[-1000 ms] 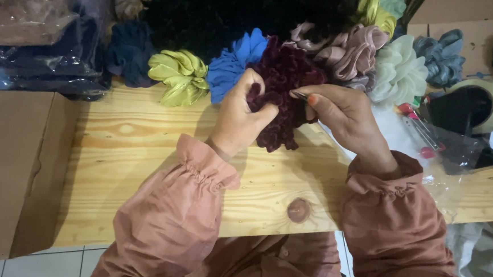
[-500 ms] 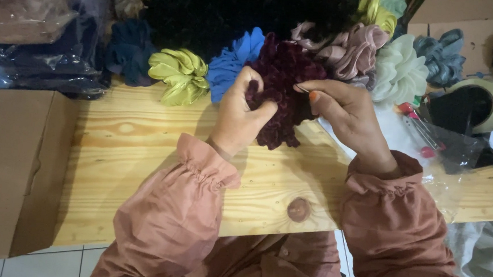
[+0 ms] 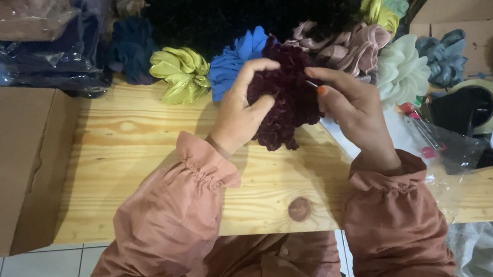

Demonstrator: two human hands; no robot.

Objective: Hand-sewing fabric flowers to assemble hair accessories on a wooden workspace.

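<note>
Since a second ago both hands have lifted the maroon scrunchie [image 3: 286,95] slightly higher, above the worktop [image 3: 143,155]. My left hand [image 3: 242,112] is curled shut around its ruffles; my right hand [image 3: 354,108] pinches what looks like a needle [image 3: 311,84] at its edge (too thin to be sure). To stitch well, I'd judge short pulls with the fabric held bunched and steady work best. Counted at the back: one green scrunchie [image 3: 179,71], one blue [image 3: 234,61], one pink [image 3: 349,48], one white [image 3: 402,71], one tape dispenser [image 3: 477,104].
</note>
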